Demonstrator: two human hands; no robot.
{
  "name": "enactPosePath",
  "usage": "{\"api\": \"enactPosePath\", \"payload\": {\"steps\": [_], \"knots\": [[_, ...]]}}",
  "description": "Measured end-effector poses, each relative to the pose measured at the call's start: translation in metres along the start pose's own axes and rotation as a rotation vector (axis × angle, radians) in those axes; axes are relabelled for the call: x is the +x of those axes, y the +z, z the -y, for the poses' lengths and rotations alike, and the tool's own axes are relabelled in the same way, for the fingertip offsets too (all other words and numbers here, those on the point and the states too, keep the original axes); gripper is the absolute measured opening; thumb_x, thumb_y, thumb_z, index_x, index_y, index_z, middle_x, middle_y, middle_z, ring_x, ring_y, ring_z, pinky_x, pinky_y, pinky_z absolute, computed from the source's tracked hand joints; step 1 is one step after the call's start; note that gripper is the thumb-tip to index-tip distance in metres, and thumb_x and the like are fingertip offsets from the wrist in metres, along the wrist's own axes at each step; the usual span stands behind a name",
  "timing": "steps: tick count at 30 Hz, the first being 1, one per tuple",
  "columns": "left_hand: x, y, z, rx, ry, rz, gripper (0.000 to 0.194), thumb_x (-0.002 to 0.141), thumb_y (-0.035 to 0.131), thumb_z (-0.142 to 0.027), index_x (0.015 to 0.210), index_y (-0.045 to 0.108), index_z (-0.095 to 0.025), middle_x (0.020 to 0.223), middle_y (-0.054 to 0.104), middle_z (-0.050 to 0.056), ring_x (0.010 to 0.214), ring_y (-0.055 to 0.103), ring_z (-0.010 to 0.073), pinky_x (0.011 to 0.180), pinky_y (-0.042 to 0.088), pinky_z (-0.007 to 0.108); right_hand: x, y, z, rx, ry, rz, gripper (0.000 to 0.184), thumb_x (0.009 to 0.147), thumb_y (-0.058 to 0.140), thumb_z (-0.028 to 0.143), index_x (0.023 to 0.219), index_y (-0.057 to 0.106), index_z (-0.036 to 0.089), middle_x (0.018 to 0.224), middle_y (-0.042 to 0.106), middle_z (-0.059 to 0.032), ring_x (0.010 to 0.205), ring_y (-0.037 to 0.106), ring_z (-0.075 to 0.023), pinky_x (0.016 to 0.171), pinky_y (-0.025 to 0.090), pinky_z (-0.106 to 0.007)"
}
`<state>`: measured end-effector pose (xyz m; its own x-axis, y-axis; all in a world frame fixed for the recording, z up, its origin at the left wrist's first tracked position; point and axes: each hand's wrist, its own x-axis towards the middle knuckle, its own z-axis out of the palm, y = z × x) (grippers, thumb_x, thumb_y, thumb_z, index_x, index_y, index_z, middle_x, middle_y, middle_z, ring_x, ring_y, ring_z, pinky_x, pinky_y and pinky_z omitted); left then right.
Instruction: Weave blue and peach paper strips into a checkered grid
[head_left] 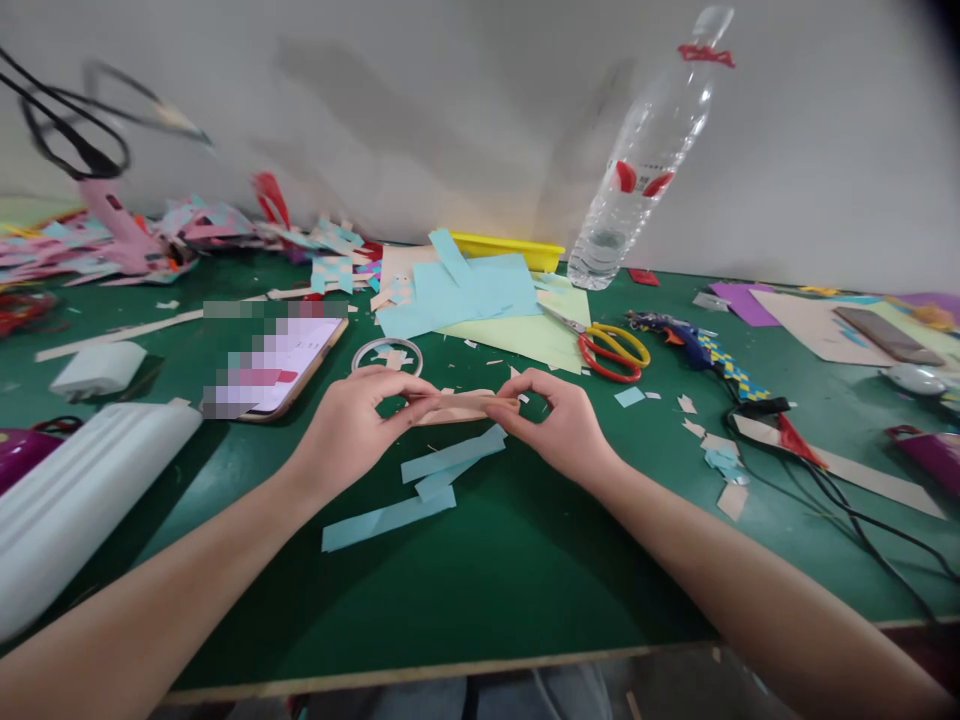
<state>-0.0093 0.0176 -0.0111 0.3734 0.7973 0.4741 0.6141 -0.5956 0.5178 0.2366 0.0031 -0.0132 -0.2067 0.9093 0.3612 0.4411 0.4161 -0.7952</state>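
Between my two hands stretches a narrow peach paper strip [459,404], low over the green table. My left hand [370,405] pinches its left end and my right hand [556,415] pinches its right end. Some of the strip hides behind the fingers. Just in front lie several light blue paper strips [405,515], partly overlapping. A roll of clear tape [358,356] rests behind my left hand. Scissors [611,350] with red and yellow handles lie beyond my right hand, their blades over a pale green sheet [555,335].
Blue paper sheets [480,290] and a yellow tray [517,250] sit at the back. A bottle [637,170] leans rightward by the wall. A phone [289,365], white charger [100,369] and long white case [97,500] stand left. Cables [847,500] and paper scraps lie right.
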Motion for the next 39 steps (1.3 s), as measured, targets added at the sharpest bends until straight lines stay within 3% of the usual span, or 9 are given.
{"api": "enactPosePath", "payload": {"steps": [10, 18, 31, 39], "knots": [[0.004, 0.003, 0.001, 0.026, -0.023, 0.021, 0.027, 0.094, 0.057, -0.045, 0.091, 0.070, -0.022, 0.088, 0.077, 0.003, 0.075, 0.071, 0.0201, 0.061, 0.052, 0.027, 0.001, -0.001, -0.004, 0.028, -0.003, 0.040, 0.009, 0.083, 0.068, 0.030, 0.085, 0.067, 0.022, 0.085, 0.070, -0.0016, 0.081, 0.064, -0.0169, 0.078, 0.052, -0.033], [0.006, 0.008, -0.002, 0.087, -0.163, 0.060, 0.029, 0.093, 0.053, -0.045, 0.094, 0.067, -0.020, 0.087, 0.075, 0.002, 0.078, 0.069, 0.0181, 0.067, 0.050, 0.024, 0.004, -0.005, -0.005, 0.018, 0.022, 0.065, 0.008, 0.084, 0.066, 0.026, 0.089, 0.070, 0.021, 0.087, 0.071, -0.0017, 0.082, 0.063, -0.0156, 0.075, 0.050, -0.030], [0.006, 0.015, 0.005, 0.189, -0.109, 0.076, 0.034, 0.092, 0.051, -0.052, 0.093, 0.067, -0.022, 0.090, 0.073, 0.002, 0.073, 0.065, 0.0176, 0.059, 0.045, 0.023, 0.007, -0.009, -0.012, -0.011, 0.078, 0.067, 0.008, 0.086, 0.065, 0.024, 0.087, 0.072, 0.020, 0.082, 0.071, 0.0009, 0.076, 0.062, -0.0124, 0.071, 0.045, -0.026], [0.006, 0.017, 0.011, 0.200, -0.171, 0.092, 0.035, 0.090, 0.050, -0.053, 0.092, 0.069, -0.024, 0.091, 0.075, 0.001, 0.076, 0.067, 0.0200, 0.063, 0.047, 0.026, 0.007, -0.010, -0.017, 0.005, 0.097, 0.062, 0.007, 0.086, 0.068, 0.025, 0.082, 0.073, 0.021, 0.077, 0.072, 0.0027, 0.072, 0.062, -0.0115, 0.071, 0.045, -0.027]]}}
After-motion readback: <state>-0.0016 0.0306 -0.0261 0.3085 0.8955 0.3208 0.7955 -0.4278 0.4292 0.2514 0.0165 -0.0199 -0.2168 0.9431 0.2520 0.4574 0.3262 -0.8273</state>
